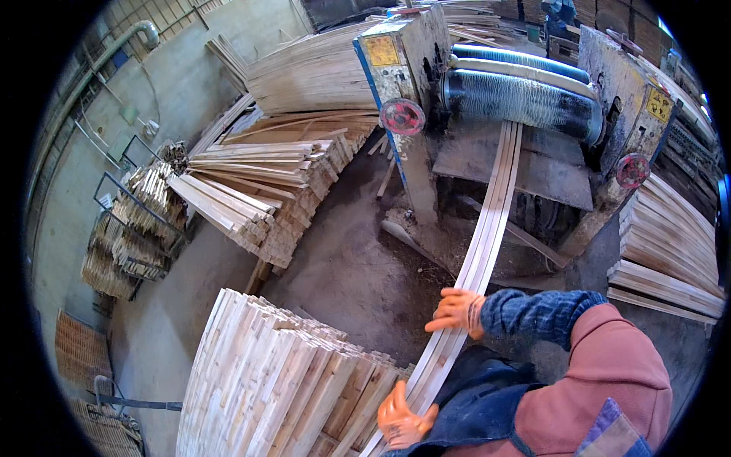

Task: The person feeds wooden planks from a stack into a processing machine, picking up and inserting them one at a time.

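Note:
Long, pale wooden strips lie side by side and run from under the dark roller of a machine down toward me. My right hand, in an orange glove, reaches across them with its fingers bent over the far-left edge. Lower down, my left hand, also gloved in orange, is closed around the same strips, thumb apart on their right side. The strips' near ends pass out of the picture at the lower edge. Close by on the left stands a tall stack of wooden strips.
Red handwheels sit on the machine's posts. More stacked wood lies beyond the floor at left, with loose strips on top. Another pile is at the right. Bundles in metal racks stand along the wall. A person is behind the machine.

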A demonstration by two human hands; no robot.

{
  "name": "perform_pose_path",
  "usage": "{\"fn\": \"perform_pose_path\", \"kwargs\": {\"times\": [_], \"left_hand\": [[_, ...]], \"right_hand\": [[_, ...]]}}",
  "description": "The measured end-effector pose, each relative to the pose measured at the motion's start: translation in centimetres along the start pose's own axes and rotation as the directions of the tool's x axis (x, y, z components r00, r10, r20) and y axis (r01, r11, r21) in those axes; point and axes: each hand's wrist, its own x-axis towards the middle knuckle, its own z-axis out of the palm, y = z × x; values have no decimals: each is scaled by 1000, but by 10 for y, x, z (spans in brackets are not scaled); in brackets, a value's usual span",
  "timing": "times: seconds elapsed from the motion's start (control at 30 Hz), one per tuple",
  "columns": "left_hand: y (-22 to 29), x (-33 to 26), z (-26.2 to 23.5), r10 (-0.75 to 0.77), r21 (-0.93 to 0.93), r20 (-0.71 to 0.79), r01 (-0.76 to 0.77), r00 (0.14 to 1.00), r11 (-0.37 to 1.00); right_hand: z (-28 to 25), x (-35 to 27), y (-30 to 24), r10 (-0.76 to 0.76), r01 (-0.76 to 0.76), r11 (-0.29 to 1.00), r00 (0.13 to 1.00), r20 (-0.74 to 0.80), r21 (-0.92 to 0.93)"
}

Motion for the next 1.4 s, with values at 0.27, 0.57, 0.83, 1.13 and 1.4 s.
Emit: {"fn": "perform_pose_path", "kwargs": {"times": [0.27,0.57,0.83,1.13,1.4], "left_hand": [[-44,-118,-83,-188,323,-1,178,982,929],[-29,-64,-26,-219,191,25,210,975,959],[-18,-83,-34,-341,99,-3,339,940,935],[-108,-202,-110,-621,366,-34,588,783,721],[-58,-131,-56,-528,241,17,509,849,827]], "right_hand": [[-17,-36,71,247,-248,963,969,-23,-101],[-4,13,-31,-43,46,989,999,-27,142],[-20,35,-57,-231,217,947,972,33,239],[-40,36,-6,-94,73,978,991,99,194],[-45,103,-97,-211,13,795,944,255,607]]}}
